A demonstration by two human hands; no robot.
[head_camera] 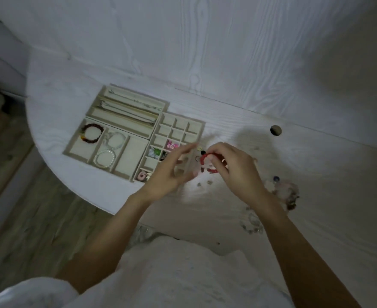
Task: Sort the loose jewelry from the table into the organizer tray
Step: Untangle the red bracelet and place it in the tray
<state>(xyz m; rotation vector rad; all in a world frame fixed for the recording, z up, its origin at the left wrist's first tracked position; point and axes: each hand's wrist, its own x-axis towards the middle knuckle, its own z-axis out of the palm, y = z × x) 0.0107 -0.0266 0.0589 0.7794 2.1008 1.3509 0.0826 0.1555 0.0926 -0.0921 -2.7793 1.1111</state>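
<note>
From the head view, my right hand (pixel 232 167) pinches a red bracelet (pixel 207 162) just beside the right edge of the organizer tray (pixel 89 113). My left hand (pixel 172 170) hovers over the small compartments, its fingers (pixel 186 148) spread and holding nothing. The tray sits near the curved left edge of the table (pixel 305 152). Loose jewelry (pixel 283 192) lies to the right, with bare table beyond it.
</note>
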